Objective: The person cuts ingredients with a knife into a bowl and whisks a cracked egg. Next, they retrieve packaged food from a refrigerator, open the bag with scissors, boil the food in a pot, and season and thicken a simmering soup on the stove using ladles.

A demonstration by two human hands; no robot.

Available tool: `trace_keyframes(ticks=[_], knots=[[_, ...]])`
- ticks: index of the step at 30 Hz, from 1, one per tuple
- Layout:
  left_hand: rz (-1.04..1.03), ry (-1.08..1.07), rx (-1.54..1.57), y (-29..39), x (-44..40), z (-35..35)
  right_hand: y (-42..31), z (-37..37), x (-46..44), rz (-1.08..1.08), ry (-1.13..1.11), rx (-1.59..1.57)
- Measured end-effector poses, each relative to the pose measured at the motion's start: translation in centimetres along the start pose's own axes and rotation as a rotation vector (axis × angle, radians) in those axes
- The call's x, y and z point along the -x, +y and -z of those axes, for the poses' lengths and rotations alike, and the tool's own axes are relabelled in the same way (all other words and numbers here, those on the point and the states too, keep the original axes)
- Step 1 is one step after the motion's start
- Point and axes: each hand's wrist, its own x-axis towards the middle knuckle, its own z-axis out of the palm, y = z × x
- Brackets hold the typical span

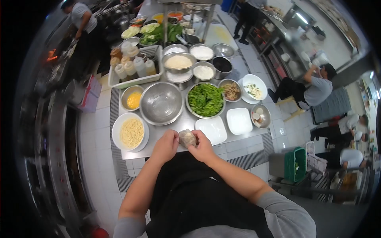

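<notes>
The right hand (202, 146) holds a small, crumpled, see-through bag (187, 138) with something brownish in it. The left hand (168, 143) has its fingers bent right by the bag's other side; I cannot tell if they pinch it. The bag is at the near edge of the metal table (155, 131). A white bowl of yellow strips (131, 133) sits by the near left corner. Two white dishes (211, 130) (239, 121) are along the near edge, toward the right. A small metal bowl (267, 119) sits by the near right corner. Any words on the pink and white box (90, 94), past the left edge, are too blurry to read.
</notes>
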Motion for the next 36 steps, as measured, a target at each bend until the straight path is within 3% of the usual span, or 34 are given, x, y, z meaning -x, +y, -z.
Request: trace_keyframes(ticks=[2,3,7,10,12,14,17,19,20,22,24,27,30,36], knots=[[-0.043,-0.057,0.105,3.1,-1.1,-0.2,0.9,2.1,1.0,-0.122,0.099,-0.435],[-0.066,-0.072,0.109,4.7,-1.7,-0.8,1.4,3.4,1.3,-0.123,0.127,-0.432],[-0.269,-0.249,0.101,11.1,-3.8,-4.3,2.0,8.4,2.3,-0.348,0.287,-1.072],[-0.386,-0.298,0.091,15.2,-5.9,-7.9,3.2,13.1,3.0,-0.300,0.342,-1.184],[-0.455,-0.393,0.053,18.2,-7.6,-10.0,5.5,16.2,3.6,-0.247,0.357,-1.203],[-0.467,-0.434,0.038,20.7,-9.3,-12.6,7.8,19.6,4.0,-0.136,0.203,-1.179],[-0.493,-0.453,0.018,24.1,-12.4,-15.7,10.5,24.6,4.0,-0.188,0.218,-1.128],[-0.449,-0.202,0.117,25.7,-14.4,-17.1,12.3,27.6,3.9,-0.255,0.242,-1.125],[-0.451,-0.216,0.113,25.9,-15.5,-17.7,13.3,29.1,3.8,-0.258,0.252,-1.135],[-0.294,-0.324,-0.015,25.4,-17.3,-19.1,15.1,32.0,3.1,-0.305,0.192,-1.112],[-0.246,-0.284,0.057,24.3,-18.0,-21.9,14.7,34.8,2.1,-0.383,0.149,-1.131],[0.158,-0.227,0.337,23.8,-18.6,-24.9,15.6,36.6,0.8,-0.536,0.093,-1.033],[0.245,-0.252,0.207,22.6,-19.0,-26.5,16.7,37.4,0.1,-0.524,0.039,-1.012],[0.149,-0.350,0.156,22.8,-19.3,-27.9,19.1,37.8,-0.6,-0.526,0.030,-0.802]])
